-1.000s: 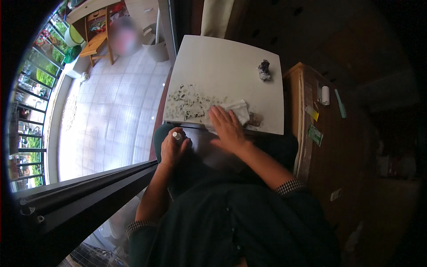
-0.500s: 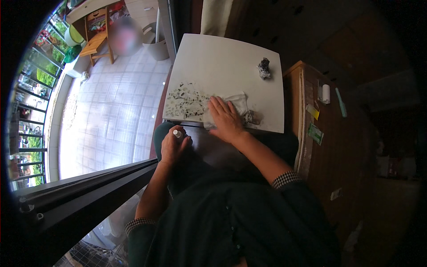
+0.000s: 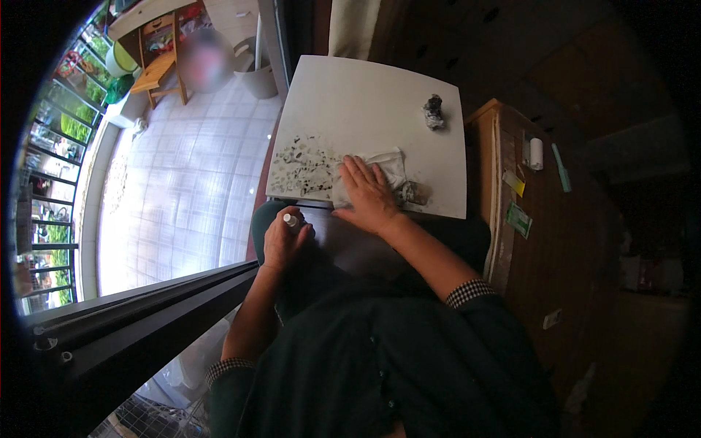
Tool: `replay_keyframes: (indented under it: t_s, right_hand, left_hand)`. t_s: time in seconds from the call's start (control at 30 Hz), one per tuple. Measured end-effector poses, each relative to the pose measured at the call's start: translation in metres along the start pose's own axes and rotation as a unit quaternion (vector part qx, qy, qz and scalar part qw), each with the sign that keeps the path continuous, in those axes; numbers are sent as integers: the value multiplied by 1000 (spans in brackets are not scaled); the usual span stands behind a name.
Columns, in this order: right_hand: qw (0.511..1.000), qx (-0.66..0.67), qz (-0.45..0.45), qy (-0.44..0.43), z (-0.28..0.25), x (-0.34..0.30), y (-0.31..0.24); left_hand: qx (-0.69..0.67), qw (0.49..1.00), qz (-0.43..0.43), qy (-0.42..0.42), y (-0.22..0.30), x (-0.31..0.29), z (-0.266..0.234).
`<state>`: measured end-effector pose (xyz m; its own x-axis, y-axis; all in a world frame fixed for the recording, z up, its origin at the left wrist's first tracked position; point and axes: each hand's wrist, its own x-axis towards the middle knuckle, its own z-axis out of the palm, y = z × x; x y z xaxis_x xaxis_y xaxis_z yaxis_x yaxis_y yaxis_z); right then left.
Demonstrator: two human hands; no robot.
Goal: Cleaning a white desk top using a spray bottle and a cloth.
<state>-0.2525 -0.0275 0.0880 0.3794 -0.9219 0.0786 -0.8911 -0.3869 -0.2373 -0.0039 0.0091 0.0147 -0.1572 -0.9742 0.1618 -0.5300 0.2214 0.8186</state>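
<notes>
My right hand (image 3: 367,193) lies flat, fingers stretched out, on a thin white cloth or tissue (image 3: 391,162). Beneath it is a white panel (image 3: 365,102) with dark smudges (image 3: 303,160) scattered over its near left part, just left of the cloth. A brownish, smeared patch or scrap (image 3: 415,193) sits right of the cloth, by the near edge. In front of the panel's near left corner, my left hand (image 3: 279,237) is closed around a small bottle with a white top (image 3: 291,220); its body is mostly hidden. A crumpled dark grey and white wad (image 3: 433,112) rests on the panel's far right.
To the right stands a wooden cabinet (image 3: 540,241) carrying a white roll (image 3: 536,154), a pale green stick-shaped item (image 3: 560,168) and a green packet (image 3: 518,220). A dark metal frame rail (image 3: 168,314) runs at the left. Beyond are a tiled floor (image 3: 182,175), wooden chair (image 3: 161,69) and grey bin (image 3: 259,82).
My right hand and the cloth have shifted very slightly left, showing more of the brownish patch. My left hand keeps the bottle in nearly the same place.
</notes>
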Motion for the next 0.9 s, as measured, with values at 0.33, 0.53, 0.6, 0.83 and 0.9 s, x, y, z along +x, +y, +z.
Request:
replay_keyframes:
  t_s: [0.33,0.53,0.6,0.83,0.9]
  right_hand:
    - [1000,-1,-29,-11,5,-22,-1]
    - [1000,11,-19,15,9,-3,-1]
    - [1000,10,-26,-5,10,-18,-8]
    - [999,9,-39,-19,2,-5,-11]
    - [999,13,-35,-20,5,4,-12]
  left_hand:
    - [14,1000,19,7,-1,-1,-3]
    - [15,1000,19,10,-3,-3,0]
    - [20,1000,-3,-2,-6,-6,-3]
    - [24,999,30,0,1,0,0]
    - [16,1000,18,1,0,0,0]
